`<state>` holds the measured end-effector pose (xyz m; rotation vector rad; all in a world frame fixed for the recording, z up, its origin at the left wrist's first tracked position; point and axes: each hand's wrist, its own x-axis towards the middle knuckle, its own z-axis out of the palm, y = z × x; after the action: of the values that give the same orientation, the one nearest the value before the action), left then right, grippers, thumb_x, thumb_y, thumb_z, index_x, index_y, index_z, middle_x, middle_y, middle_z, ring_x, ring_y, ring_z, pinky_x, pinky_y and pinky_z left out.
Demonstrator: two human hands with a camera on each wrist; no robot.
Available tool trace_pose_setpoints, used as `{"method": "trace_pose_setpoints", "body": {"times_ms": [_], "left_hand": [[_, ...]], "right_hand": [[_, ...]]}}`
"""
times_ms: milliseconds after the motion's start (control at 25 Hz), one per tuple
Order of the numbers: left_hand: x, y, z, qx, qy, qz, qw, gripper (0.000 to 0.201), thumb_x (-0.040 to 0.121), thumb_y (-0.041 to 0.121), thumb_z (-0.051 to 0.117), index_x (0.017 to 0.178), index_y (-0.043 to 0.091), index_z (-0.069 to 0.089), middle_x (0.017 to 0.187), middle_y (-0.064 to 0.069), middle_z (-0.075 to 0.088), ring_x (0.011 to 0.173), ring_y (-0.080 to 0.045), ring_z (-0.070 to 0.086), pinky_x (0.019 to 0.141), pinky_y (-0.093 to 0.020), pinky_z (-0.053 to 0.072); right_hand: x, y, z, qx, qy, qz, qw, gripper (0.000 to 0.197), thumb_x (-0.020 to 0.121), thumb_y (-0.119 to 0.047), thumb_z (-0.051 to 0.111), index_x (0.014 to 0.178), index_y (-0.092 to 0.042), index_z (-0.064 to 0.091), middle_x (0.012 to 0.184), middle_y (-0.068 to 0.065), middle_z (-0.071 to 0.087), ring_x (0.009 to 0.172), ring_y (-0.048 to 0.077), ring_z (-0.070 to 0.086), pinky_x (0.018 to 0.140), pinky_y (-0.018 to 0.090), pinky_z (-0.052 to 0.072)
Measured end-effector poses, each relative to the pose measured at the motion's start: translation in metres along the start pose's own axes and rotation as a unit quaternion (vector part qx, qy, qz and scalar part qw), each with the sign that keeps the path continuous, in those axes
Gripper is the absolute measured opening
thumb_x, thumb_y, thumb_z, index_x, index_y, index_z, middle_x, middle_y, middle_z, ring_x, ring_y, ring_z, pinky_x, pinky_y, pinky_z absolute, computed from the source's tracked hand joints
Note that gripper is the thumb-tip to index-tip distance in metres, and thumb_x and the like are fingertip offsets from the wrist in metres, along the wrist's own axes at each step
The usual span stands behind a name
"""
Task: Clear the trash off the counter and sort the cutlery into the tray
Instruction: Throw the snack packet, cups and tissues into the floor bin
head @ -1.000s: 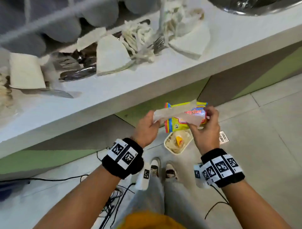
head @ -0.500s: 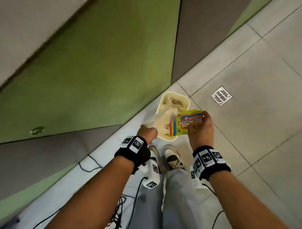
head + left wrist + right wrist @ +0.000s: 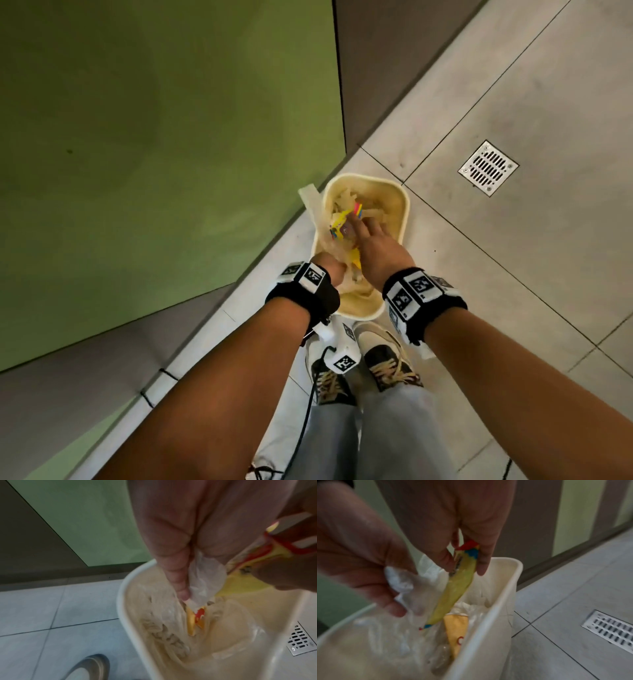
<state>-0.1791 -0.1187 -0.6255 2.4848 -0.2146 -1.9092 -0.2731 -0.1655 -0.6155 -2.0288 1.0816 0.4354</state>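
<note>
A cream trash bin (image 3: 407,212) stands on the floor by the cabinet, holding crumpled paper and wrappers. Over its mouth my right hand (image 3: 371,245) pinches a yellow snack wrapper (image 3: 458,585) between fingers and thumb, its lower end hanging into the bin. My left hand (image 3: 329,270) grips a crumpled clear plastic wrapper (image 3: 204,582) at the bin's near left side, and a strip of that plastic sticks out over the rim (image 3: 309,200). In the right wrist view the right hand (image 3: 465,566) and the left hand (image 3: 359,547) are close together. Counter and cutlery are out of view.
Another yellow wrapper (image 3: 455,626) lies inside the bin. A metal floor drain (image 3: 488,168) sits to the right on the grey tiles. Green and grey cabinet fronts (image 3: 154,137) rise at the left. My shoes (image 3: 387,363) and black cables (image 3: 308,407) are just behind the bin.
My view dropped from the counter to the floor. Both hands went down with the wrappers from above the bin into its mouth, and the yellow wrapper now hangs inside.
</note>
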Motion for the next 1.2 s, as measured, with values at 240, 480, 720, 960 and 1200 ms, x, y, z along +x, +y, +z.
{"method": "trace_pose_setpoints", "body": {"times_ms": [240, 480, 720, 960, 1200], "left_hand": [[0.094, 0.007, 0.026, 0.201, 0.101, 0.092, 0.970, 0.039, 0.095, 0.026, 0.046, 0.127, 0.004, 0.052, 0.128, -0.018, 0.059, 0.119, -0.034, 0.056, 0.097, -0.037, 0.044], [0.096, 0.012, 0.026, 0.269, 0.148, 0.142, 0.941, 0.034, 0.093, 0.013, 0.046, 0.124, 0.001, 0.054, 0.131, -0.017, 0.055, 0.124, -0.034, 0.052, 0.104, -0.041, 0.044], [0.063, 0.010, 0.023, 0.090, 0.170, 0.119, 0.974, 0.059, 0.079, 0.019, 0.063, 0.132, 0.005, 0.042, 0.131, -0.015, 0.055, 0.120, -0.033, 0.054, 0.093, -0.035, 0.046], [-0.017, 0.004, -0.005, 0.114, 0.153, 0.145, 0.971, 0.064, 0.083, 0.017, 0.058, 0.140, 0.009, 0.031, 0.140, -0.014, 0.039, 0.130, -0.029, 0.042, 0.103, -0.035, 0.039], [-0.140, 0.013, -0.051, 0.065, 0.147, 0.209, 0.965, 0.038, 0.085, 0.017, 0.055, 0.123, 0.012, 0.056, 0.124, -0.009, 0.061, 0.116, -0.025, 0.056, 0.098, -0.028, 0.044]], "right_hand": [[0.063, 0.042, 0.037, -0.183, 0.004, 0.078, 0.980, 0.036, 0.091, -0.006, 0.039, 0.125, -0.005, 0.051, 0.136, 0.017, 0.044, 0.126, 0.035, 0.037, 0.099, 0.042, 0.038], [0.061, 0.027, 0.045, -0.169, -0.042, 0.082, 0.981, 0.043, 0.091, -0.011, 0.036, 0.134, -0.002, 0.037, 0.137, 0.017, 0.049, 0.131, 0.033, 0.038, 0.109, 0.041, 0.029], [-0.003, 0.033, 0.032, -0.102, 0.022, 0.032, 0.994, 0.049, 0.089, -0.014, 0.044, 0.137, -0.013, 0.037, 0.143, 0.008, 0.042, 0.133, 0.028, 0.034, 0.110, 0.039, 0.028], [-0.059, 0.026, -0.018, -0.118, 0.010, 0.078, 0.990, 0.048, 0.091, -0.015, 0.042, 0.138, -0.018, 0.037, 0.139, 0.005, 0.046, 0.130, 0.027, 0.037, 0.109, 0.039, 0.029], [-0.113, -0.013, -0.101, -0.143, 0.031, 0.063, 0.987, 0.050, 0.090, -0.018, 0.045, 0.139, -0.020, 0.037, 0.141, 0.004, 0.046, 0.130, 0.028, 0.037, 0.109, 0.039, 0.029]]}}
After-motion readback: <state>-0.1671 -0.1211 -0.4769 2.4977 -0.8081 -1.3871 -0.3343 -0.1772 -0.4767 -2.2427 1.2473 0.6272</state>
